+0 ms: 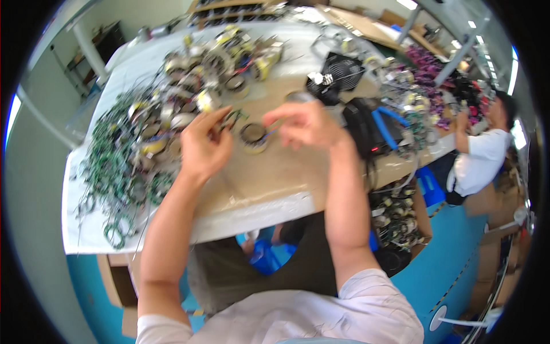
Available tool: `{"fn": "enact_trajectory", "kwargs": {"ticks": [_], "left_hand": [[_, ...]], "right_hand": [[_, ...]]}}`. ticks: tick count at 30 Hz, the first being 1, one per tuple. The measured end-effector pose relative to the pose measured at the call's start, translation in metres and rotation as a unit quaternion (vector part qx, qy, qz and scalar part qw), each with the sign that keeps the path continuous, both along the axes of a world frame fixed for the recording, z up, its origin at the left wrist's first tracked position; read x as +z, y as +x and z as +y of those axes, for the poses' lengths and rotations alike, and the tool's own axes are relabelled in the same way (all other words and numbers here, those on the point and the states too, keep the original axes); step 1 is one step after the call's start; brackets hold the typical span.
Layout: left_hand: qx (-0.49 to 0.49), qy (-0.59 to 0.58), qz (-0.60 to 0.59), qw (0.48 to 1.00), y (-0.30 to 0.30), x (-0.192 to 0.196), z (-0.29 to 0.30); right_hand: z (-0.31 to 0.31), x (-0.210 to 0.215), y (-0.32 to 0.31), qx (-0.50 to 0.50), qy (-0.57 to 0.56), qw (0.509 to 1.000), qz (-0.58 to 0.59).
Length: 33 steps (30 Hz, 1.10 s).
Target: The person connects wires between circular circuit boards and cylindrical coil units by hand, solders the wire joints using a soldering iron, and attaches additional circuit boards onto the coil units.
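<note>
Head: left fingers (213, 117), right fingers (282, 112) half-curled, hold unclear; coil (254, 147) between, wire heap (112, 152) left.

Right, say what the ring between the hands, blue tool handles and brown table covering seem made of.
Ring: perhaps dark metal with yellowish tape, judging by colour, though blurred. Blue tool handles: probably matte plastic, evenly coloured. Brown table covering: possibly card under glossy film, given its reflections.

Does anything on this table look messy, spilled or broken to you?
The tangle of green wires on the left stands out: it sprawls in loose loops toward the near edge, whereas one ring-shaped part sits apart between the left hand and right hand. I see no spill; blur hides any fine damage.
</note>
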<state>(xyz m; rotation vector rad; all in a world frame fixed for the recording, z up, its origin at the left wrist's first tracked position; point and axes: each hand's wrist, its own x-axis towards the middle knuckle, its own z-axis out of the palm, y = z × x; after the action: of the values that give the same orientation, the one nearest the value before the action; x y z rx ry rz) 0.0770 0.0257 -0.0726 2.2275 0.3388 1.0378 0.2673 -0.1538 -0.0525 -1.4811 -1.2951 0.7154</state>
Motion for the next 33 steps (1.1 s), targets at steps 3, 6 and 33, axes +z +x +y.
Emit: {"fn": "enact_trajectory", "kwargs": {"ticks": [3,6,33], "left_hand": [[-0.013,-0.046,-0.016,0.999,-0.01,0.002,0.002],[0.013,-0.012,-0.014,1.0,-0.002,0.012,-0.003],[-0.053,-0.137,-0.037,0.988,0.006,0.001,-0.004]], "right_hand": [[0.019,-0.007,-0.013,0.068,0.006,0.997,0.047],[0.021,0.0,-0.012,0.035,-0.013,0.997,0.071],[0.045,-0.008,-0.063,-0.159,0.115,0.976,0.097]]}}
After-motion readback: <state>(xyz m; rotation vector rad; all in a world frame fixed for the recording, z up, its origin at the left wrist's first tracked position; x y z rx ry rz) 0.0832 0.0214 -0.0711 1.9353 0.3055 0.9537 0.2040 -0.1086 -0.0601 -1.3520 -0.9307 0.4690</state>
